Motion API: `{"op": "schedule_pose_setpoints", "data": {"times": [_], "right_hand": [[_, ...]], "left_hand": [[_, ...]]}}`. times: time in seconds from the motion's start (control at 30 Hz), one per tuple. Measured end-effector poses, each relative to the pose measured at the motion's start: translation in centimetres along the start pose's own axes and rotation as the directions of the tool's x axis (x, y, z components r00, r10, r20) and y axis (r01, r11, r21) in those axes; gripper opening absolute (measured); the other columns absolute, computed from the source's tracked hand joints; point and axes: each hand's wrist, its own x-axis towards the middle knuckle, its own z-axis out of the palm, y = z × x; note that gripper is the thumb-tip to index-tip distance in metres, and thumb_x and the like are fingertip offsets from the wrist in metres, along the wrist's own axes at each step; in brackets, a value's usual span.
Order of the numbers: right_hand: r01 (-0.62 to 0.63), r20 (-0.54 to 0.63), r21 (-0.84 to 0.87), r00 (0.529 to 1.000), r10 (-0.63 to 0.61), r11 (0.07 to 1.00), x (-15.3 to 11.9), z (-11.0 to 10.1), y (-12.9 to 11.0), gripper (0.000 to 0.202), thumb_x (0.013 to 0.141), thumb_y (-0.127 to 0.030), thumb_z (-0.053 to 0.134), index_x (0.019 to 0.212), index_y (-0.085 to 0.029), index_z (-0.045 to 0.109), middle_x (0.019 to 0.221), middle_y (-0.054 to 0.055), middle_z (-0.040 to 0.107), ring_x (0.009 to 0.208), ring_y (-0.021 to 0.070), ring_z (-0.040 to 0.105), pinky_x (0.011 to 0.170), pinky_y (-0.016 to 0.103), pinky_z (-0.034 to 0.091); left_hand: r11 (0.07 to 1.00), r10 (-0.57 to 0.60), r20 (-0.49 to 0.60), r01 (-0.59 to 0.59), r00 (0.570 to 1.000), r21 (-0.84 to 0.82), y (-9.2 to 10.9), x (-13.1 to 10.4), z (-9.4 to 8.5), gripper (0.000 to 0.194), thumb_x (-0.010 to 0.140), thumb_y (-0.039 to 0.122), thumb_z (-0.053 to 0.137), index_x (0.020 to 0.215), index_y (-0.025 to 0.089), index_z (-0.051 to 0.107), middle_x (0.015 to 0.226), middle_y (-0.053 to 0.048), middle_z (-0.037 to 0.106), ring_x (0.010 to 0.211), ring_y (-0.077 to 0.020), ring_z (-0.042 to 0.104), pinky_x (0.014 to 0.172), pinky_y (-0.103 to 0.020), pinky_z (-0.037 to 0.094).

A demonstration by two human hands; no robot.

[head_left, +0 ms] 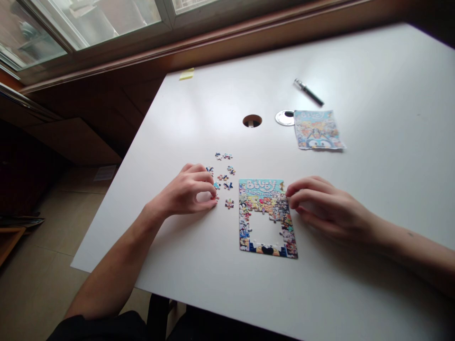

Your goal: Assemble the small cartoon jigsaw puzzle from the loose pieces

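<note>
A jigsaw puzzle (263, 203) lies flat on the white table, its border and upper part joined and a gap in its middle. Several loose puzzle pieces (229, 203) are spread to its left. Over the left edge of these pieces is my left hand (195, 189), thumb and fingertips pinched around what looks like a small piece, mostly hidden by the fingers. My right hand (316, 203) rests at the puzzle's upper right edge, fingers curled and close together; whether anything is between them is hidden.
A crumpled picture sheet (317, 130) lies behind the puzzle, partly over a silver disc (284, 118). Nearby are a black pen-like object (309, 92) and a round hole (252, 121) in the table (373, 109). A yellow note (186, 74) sits at the far left corner.
</note>
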Motion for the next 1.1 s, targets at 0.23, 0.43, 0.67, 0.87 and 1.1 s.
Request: {"op": "schedule_pose_setpoints", "data": {"times": [0.23,0.43,0.67,0.87,1.1], "right_hand": [[0.003,-0.010,-0.003,1.000,-0.003,1.000,0.0,-0.1,-0.1,0.020,0.086,-0.015,0.060,0.101,-0.029,0.060,0.108,0.009,0.064,0.099,0.0290,0.062,0.084,0.047,0.056],[0.020,0.000,-0.009,1.000,-0.020,1.000,0.2,-0.1,-0.3,0.027,0.084,-0.009,0.058,0.103,-0.029,0.058,0.108,0.009,0.062,0.102,0.0282,0.060,0.084,0.045,0.055],[0.030,-0.018,-0.002,0.999,-0.030,1.000,0.2,-0.1,-0.2,0.026,0.083,-0.010,0.060,0.102,-0.028,0.060,0.108,0.008,0.063,0.102,0.0268,0.061,0.084,0.042,0.055],[-0.003,-0.021,0.007,1.000,0.003,1.000,0.1,-0.1,-0.3,0.019,0.085,-0.015,0.063,0.099,-0.028,0.063,0.107,0.008,0.066,0.100,0.0259,0.063,0.085,0.040,0.055],[-0.001,-0.028,0.002,1.000,0.001,1.000,0.1,-0.1,-0.3,0.019,0.085,-0.015,0.063,0.098,-0.028,0.063,0.107,0.007,0.065,0.100,0.0257,0.063,0.085,0.040,0.054]], "left_hand": [[0.999,-0.033,0.030,0.033,0.999,-0.010,-0.1,-0.2,-0.5,0.006,0.086,0.029,0.066,0.084,0.026,0.071,0.094,-0.001,0.071,0.099,-0.0206,0.057,0.092,-0.037,0.036],[0.999,-0.020,0.058,0.022,0.998,-0.044,-0.3,-0.2,-0.1,0.007,0.090,0.030,0.067,0.088,0.027,0.074,0.093,0.000,0.071,0.096,-0.0186,0.058,0.094,-0.035,0.035],[0.999,-0.019,0.065,0.022,0.998,-0.042,-0.3,-0.1,0.3,0.011,0.093,0.032,0.065,0.088,0.026,0.072,0.093,0.000,0.070,0.091,-0.0166,0.060,0.094,-0.034,0.035],[0.999,-0.030,0.052,0.032,0.998,-0.039,0.0,0.1,0.6,0.009,0.091,0.028,0.064,0.085,0.024,0.069,0.091,0.000,0.069,0.089,-0.0157,0.060,0.093,-0.034,0.035],[0.998,-0.037,0.052,0.040,0.998,-0.046,0.3,0.0,0.5,0.006,0.087,0.022,0.063,0.086,0.024,0.068,0.094,-0.001,0.070,0.089,-0.0161,0.060,0.095,-0.035,0.035]]}}
